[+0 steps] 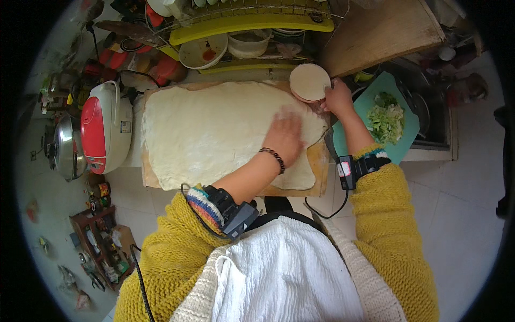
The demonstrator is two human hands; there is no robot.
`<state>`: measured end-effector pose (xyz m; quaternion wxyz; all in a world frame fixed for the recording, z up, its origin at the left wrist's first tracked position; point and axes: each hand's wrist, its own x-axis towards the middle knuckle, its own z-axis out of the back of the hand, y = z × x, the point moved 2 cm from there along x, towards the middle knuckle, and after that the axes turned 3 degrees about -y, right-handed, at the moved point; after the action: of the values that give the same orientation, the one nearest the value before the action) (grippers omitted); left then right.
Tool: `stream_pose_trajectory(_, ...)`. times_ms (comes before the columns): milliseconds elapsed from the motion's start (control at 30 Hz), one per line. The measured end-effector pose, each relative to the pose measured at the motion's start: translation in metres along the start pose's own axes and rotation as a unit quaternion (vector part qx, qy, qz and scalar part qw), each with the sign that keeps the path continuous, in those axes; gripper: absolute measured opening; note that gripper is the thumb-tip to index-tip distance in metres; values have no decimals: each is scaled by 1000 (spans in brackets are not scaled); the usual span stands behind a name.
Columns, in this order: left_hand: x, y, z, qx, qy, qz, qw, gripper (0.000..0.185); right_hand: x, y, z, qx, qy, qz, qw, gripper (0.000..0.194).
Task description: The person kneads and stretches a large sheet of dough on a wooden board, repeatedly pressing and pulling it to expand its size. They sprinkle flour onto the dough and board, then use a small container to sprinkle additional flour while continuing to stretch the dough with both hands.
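A wide, flat sheet of pale dough (pixel 201 133) covers most of a wooden board (pixel 318 161), with whitish floury patches on its surface. My left hand (pixel 285 133) is over the right part of the dough, blurred and holding nothing; whether its palm presses on the sheet is hard to tell. At the board's far right corner, my right hand (pixel 338 98) grips the rim of a small round bowl (pixel 310 82). Off-white contents, possibly flour, show inside the bowl.
Right of the board, a green cutting board (pixel 396 141) bears chopped green vegetables (pixel 386 120) beside the sink (pixel 438 120). A red-and-white rice cooker (pixel 106 126) stands close on the left. Behind are a dish rack (pixel 253 20), a white bowl (pixel 203 50) and a wooden panel (pixel 378 34).
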<state>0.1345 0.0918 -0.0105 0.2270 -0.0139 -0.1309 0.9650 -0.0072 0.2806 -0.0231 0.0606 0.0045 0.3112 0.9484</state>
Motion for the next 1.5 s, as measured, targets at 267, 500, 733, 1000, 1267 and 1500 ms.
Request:
stream_pose_trajectory(267,-21,36,-11,-135,51,13,989,84,-6,24,2,-122,31,260,957,27)
stream_pose_trajectory(500,-93,74,39,-173,-36,-1,984,66,18,25,-9,-123,127,249,952,18)
stream_pose_trajectory(733,-194,181,58,-192,-34,169,966,64,-56,28,-11,345,169,-20,923,28)
stream_pose_trajectory(1000,-255,206,44,-119,-22,219,968,79,-142,67,-125,-110,-24,30,993,66)
stream_pose_trajectory(1267,-287,225,39,-10,42,180,983,83,-211,237,-226,-84,205,363,905,80)
stream_pose_trajectory(1500,-365,269,69,-16,98,165,981,82,-249,176,-158,-203,249,229,919,83)
